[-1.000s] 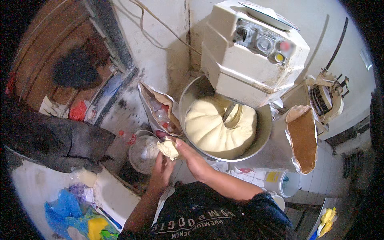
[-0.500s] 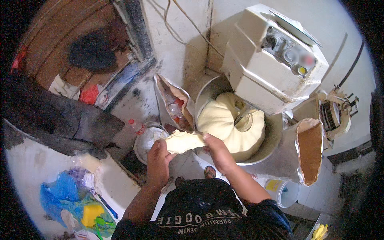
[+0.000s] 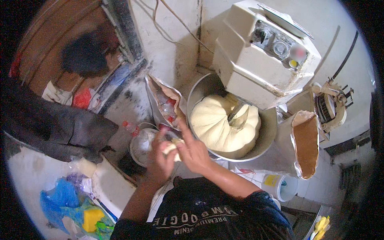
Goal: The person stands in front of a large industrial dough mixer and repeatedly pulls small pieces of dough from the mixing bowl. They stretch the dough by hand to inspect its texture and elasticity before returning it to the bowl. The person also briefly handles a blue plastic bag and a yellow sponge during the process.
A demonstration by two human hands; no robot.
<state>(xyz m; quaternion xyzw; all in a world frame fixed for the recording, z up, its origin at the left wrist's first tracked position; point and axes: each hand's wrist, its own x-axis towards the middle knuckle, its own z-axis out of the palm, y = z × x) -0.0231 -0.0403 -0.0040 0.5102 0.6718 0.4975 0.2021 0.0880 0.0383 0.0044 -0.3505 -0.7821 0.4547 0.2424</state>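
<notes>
A small pale piece of dough (image 3: 177, 156) is folded between my two hands in front of my body. My left hand (image 3: 159, 162) closes on it from the left, slightly smeared by motion. From the right my right hand (image 3: 194, 154) presses on it, forefinger stretched out; part of the piece is hidden by the fingers. Just beyond my right hand, a large smooth mass of yellowish dough (image 3: 220, 128) lies coiled around the metal hook in a steel mixing bowl (image 3: 273, 132). The white mixer head (image 3: 266, 60) overhangs that bowl.
An open sack with plastic bottles (image 3: 168, 106) stands left of the bowl. Beside it are a metal pot (image 3: 142, 150) and a red-capped bottle (image 3: 131, 128). At right stand an open paper sack (image 3: 276, 154) and a white bucket (image 3: 287, 189). Plastic bags (image 3: 60, 198) lie lower left.
The dough piece was stretched wide between my hands; now it is bunched up small. My right hand has moved left to meet my left hand. The dough in the bowl has turned.
</notes>
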